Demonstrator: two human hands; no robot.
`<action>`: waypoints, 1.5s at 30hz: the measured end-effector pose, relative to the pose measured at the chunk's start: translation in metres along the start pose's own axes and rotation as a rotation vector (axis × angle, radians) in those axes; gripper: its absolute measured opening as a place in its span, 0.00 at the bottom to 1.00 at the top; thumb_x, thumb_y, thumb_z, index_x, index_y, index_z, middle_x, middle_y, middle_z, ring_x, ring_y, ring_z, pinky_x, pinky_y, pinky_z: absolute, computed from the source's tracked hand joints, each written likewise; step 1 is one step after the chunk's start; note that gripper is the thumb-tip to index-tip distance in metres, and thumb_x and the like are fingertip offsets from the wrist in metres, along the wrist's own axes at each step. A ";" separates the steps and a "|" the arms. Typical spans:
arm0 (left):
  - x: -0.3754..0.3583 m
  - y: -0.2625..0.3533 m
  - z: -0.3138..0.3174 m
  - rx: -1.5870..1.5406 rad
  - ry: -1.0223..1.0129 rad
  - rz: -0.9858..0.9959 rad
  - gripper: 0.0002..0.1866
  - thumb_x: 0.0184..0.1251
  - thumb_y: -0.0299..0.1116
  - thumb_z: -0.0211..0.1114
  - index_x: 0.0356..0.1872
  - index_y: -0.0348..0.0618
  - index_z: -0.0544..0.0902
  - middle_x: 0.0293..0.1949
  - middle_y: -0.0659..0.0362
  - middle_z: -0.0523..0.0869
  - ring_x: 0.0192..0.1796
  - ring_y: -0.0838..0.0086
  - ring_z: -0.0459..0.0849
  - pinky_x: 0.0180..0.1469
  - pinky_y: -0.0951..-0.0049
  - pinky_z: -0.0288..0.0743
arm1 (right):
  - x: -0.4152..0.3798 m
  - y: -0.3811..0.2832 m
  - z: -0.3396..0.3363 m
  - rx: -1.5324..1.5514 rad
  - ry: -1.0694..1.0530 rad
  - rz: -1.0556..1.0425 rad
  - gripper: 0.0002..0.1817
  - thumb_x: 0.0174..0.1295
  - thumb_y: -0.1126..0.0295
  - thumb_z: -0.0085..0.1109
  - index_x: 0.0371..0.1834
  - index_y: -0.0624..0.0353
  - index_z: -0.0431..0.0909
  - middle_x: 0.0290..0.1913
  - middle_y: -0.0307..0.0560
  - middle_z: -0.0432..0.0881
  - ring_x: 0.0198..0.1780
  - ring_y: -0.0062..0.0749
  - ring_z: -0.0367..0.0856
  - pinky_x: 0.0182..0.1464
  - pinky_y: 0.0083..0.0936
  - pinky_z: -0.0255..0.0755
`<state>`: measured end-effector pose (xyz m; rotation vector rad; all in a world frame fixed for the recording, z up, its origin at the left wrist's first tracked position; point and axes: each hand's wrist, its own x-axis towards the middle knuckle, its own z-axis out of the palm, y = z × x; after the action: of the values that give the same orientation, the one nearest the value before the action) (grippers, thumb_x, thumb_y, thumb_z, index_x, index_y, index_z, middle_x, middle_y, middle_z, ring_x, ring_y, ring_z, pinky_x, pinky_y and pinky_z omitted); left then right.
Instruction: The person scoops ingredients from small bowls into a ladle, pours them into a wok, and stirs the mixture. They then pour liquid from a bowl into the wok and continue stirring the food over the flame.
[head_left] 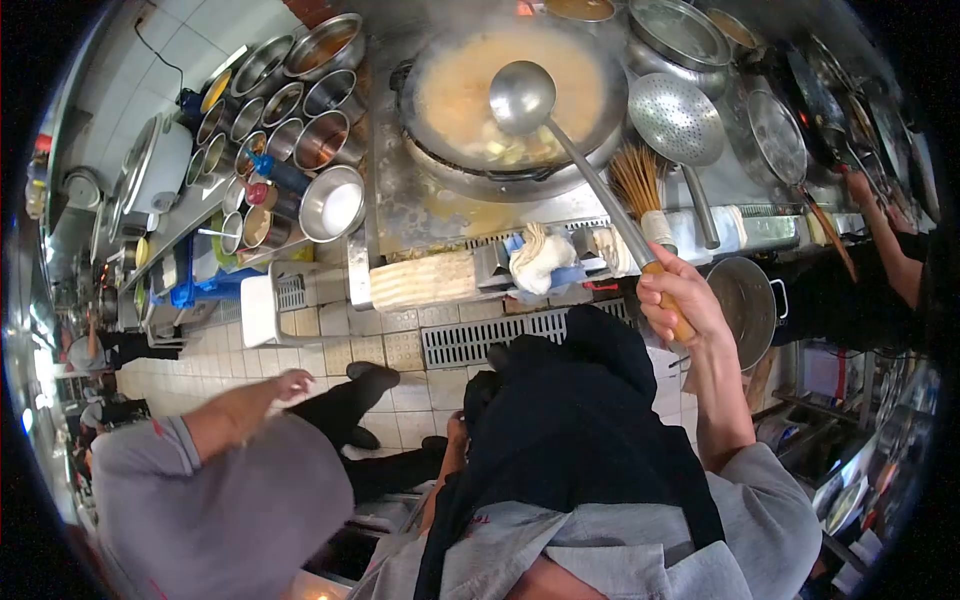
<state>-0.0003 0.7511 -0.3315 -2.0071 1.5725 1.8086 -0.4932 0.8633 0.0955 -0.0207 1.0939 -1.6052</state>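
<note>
My right hand (680, 295) is wrapped round the wooden handle of a long metal ladle (524, 98). The ladle's bowl is over a large wok (612, 110) of steaming, pale orange-brown broth (455, 75). Pale chunks of food show in the broth near the wok's front rim. My left hand (457, 430) hangs low beside my black apron (565, 420), and its fingers are mostly hidden. Just right of the wok, a perforated skimmer (677, 118) and a bamboo brush (637, 182) lie on the stove.
Several metal seasoning pots (322, 138) crowd the left counter. Folded cloths (542, 258) lie along the stove's front edge. A deep pot (742, 310) stands right of my hand. A co-worker in grey (225, 500) is close on my left; another person's arm (895, 245) reaches in at right.
</note>
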 end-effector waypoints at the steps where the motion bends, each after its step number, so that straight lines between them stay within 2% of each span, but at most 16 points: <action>1: 0.004 -0.007 0.001 -0.005 0.001 0.002 0.20 0.50 0.21 0.59 0.48 0.32 0.81 0.41 0.47 0.86 0.42 0.63 0.84 0.44 0.70 0.76 | 0.003 0.000 0.003 -0.043 0.011 -0.005 0.38 0.62 0.77 0.52 0.75 0.53 0.46 0.23 0.40 0.67 0.11 0.17 0.61 0.09 0.17 0.55; 8: 0.046 -0.087 0.008 0.296 0.034 0.158 0.17 0.54 0.27 0.63 0.47 0.32 0.82 0.42 0.45 0.86 0.45 0.61 0.85 0.48 0.68 0.76 | 0.012 -0.001 0.002 0.044 -0.030 0.049 0.34 0.63 0.77 0.50 0.73 0.51 0.51 0.23 0.40 0.66 0.10 0.17 0.61 0.08 0.17 0.55; 9: 0.029 -0.063 0.006 0.295 0.036 0.116 0.18 0.54 0.28 0.63 0.47 0.33 0.82 0.42 0.45 0.86 0.45 0.60 0.85 0.48 0.68 0.76 | 0.011 0.000 -0.001 0.090 -0.035 0.052 0.34 0.63 0.76 0.50 0.73 0.51 0.52 0.23 0.40 0.66 0.10 0.17 0.62 0.07 0.17 0.55; 11: -0.034 0.032 0.003 0.294 0.039 0.030 0.18 0.54 0.29 0.64 0.47 0.33 0.81 0.42 0.45 0.86 0.45 0.60 0.85 0.48 0.68 0.76 | 0.007 0.002 -0.008 0.181 -0.044 0.057 0.33 0.63 0.76 0.50 0.72 0.51 0.52 0.23 0.40 0.66 0.10 0.16 0.62 0.07 0.17 0.55; 14: -0.032 0.026 0.000 0.284 0.016 0.040 0.19 0.54 0.29 0.65 0.48 0.35 0.81 0.41 0.46 0.86 0.45 0.60 0.85 0.47 0.67 0.76 | -0.002 0.000 -0.009 0.220 -0.039 0.067 0.33 0.63 0.77 0.49 0.72 0.52 0.53 0.22 0.41 0.66 0.10 0.16 0.61 0.07 0.17 0.56; 17: 0.041 -0.091 0.010 0.297 0.046 0.132 0.20 0.53 0.29 0.65 0.49 0.36 0.81 0.42 0.46 0.86 0.44 0.61 0.85 0.46 0.67 0.76 | -0.009 -0.003 -0.008 0.120 -0.007 0.071 0.34 0.62 0.77 0.50 0.73 0.52 0.53 0.22 0.41 0.66 0.09 0.16 0.60 0.07 0.17 0.56; 20: 0.050 -0.105 0.010 0.255 0.043 0.095 0.19 0.54 0.29 0.63 0.48 0.35 0.82 0.41 0.45 0.86 0.44 0.59 0.85 0.46 0.67 0.76 | -0.013 -0.002 -0.007 0.032 0.027 0.082 0.34 0.61 0.78 0.50 0.73 0.53 0.52 0.22 0.41 0.66 0.09 0.16 0.60 0.07 0.17 0.56; 24: 0.025 -0.064 0.003 0.424 0.087 0.189 0.19 0.55 0.31 0.59 0.48 0.35 0.82 0.39 0.43 0.86 0.44 0.57 0.86 0.45 0.66 0.77 | -0.016 -0.001 -0.006 0.076 0.034 0.095 0.35 0.61 0.79 0.50 0.73 0.53 0.52 0.22 0.41 0.66 0.09 0.17 0.60 0.07 0.17 0.56; 26: -0.002 -0.012 -0.006 0.489 0.044 0.267 0.19 0.56 0.31 0.58 0.48 0.36 0.82 0.38 0.42 0.86 0.43 0.57 0.86 0.45 0.66 0.77 | -0.018 -0.002 -0.009 0.125 -0.004 0.098 0.35 0.61 0.79 0.50 0.73 0.54 0.53 0.21 0.41 0.66 0.08 0.17 0.60 0.07 0.17 0.56; 29: -0.009 0.003 -0.007 0.461 -0.006 0.199 0.20 0.55 0.32 0.57 0.49 0.36 0.82 0.37 0.42 0.86 0.43 0.58 0.86 0.45 0.65 0.77 | -0.020 -0.003 -0.012 0.133 -0.065 0.102 0.37 0.60 0.79 0.52 0.73 0.54 0.50 0.22 0.40 0.67 0.10 0.18 0.63 0.07 0.17 0.56; 32: -0.001 -0.002 -0.010 0.549 -0.006 0.236 0.19 0.56 0.32 0.57 0.48 0.36 0.82 0.39 0.42 0.86 0.43 0.59 0.86 0.46 0.65 0.77 | -0.020 -0.003 -0.008 0.043 0.014 0.114 0.36 0.60 0.79 0.52 0.73 0.55 0.51 0.22 0.39 0.67 0.10 0.18 0.63 0.07 0.17 0.56; 35: -0.012 0.010 -0.002 0.367 0.060 0.111 0.19 0.56 0.31 0.57 0.49 0.36 0.82 0.40 0.42 0.86 0.44 0.59 0.86 0.47 0.65 0.76 | -0.018 -0.006 -0.004 -0.001 -0.025 0.102 0.36 0.60 0.79 0.52 0.73 0.57 0.50 0.22 0.38 0.67 0.11 0.17 0.63 0.08 0.16 0.57; 38: -0.017 0.026 -0.007 0.365 0.029 0.060 0.19 0.57 0.29 0.56 0.49 0.36 0.82 0.41 0.44 0.86 0.45 0.59 0.85 0.48 0.65 0.76 | -0.016 -0.005 -0.002 -0.020 0.024 0.100 0.38 0.60 0.78 0.52 0.74 0.55 0.49 0.22 0.40 0.66 0.10 0.18 0.62 0.08 0.17 0.55; 41: 0.002 0.003 -0.009 0.426 0.023 0.137 0.19 0.57 0.29 0.55 0.50 0.35 0.81 0.40 0.46 0.86 0.42 0.61 0.85 0.46 0.67 0.76 | -0.014 -0.005 -0.003 -0.008 0.003 0.102 0.39 0.60 0.78 0.52 0.75 0.55 0.48 0.22 0.40 0.66 0.11 0.18 0.62 0.08 0.18 0.55; 44: -0.006 0.017 -0.009 0.332 -0.016 0.134 0.19 0.57 0.26 0.56 0.51 0.34 0.80 0.37 0.47 0.87 0.37 0.65 0.85 0.38 0.68 0.77 | -0.011 -0.003 -0.005 -0.012 -0.017 0.115 0.40 0.60 0.78 0.52 0.75 0.55 0.46 0.22 0.40 0.66 0.11 0.18 0.62 0.09 0.18 0.56; 45: -0.017 0.033 -0.007 0.245 -0.024 0.078 0.19 0.56 0.24 0.56 0.51 0.33 0.80 0.36 0.48 0.86 0.36 0.66 0.85 0.36 0.68 0.77 | -0.010 -0.003 -0.005 -0.008 -0.025 0.114 0.40 0.60 0.78 0.52 0.75 0.54 0.46 0.22 0.40 0.66 0.11 0.18 0.62 0.09 0.18 0.56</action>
<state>-0.0135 0.7413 -0.2979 -1.8341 1.7888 1.5659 -0.4944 0.8742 0.1002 0.0166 1.0636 -1.4947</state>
